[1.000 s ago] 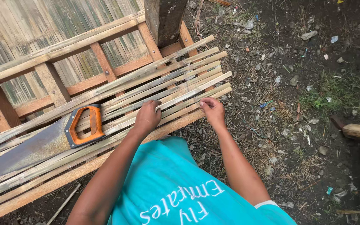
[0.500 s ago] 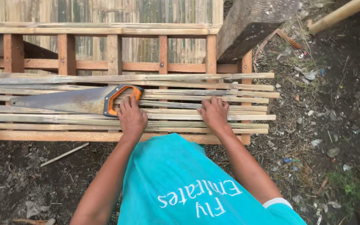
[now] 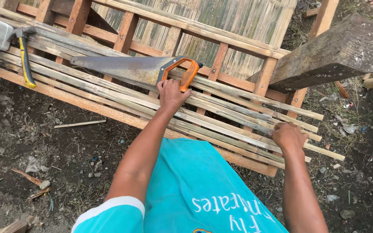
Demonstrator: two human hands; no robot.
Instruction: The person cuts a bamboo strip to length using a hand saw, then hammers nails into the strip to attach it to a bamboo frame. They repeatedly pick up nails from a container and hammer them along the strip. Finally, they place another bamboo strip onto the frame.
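Observation:
A bundle of long bamboo slats (image 3: 221, 118) lies across a wooden frame (image 3: 182, 26). On top of the slats rests a hand saw (image 3: 121, 68) with a rusty blade and an orange and black handle. My left hand (image 3: 171, 94) lies on the slats with its fingertips at the saw handle; whether it grips the handle is unclear. My right hand (image 3: 287, 136) is farther right, fingers curled down over the slats close to their ends. My teal shirt fills the bottom of the view.
A hammer (image 3: 24, 60) with a yellow and black handle lies on the frame at the far left. A thick weathered wooden beam (image 3: 337, 51) juts in at the upper right. The ground is dark soil with litter, stones and wood scraps (image 3: 79, 124).
The view has swung, so the frame now runs diagonally. My left hand has moved up to the saw handle, and my right hand has shifted right toward the slat ends.

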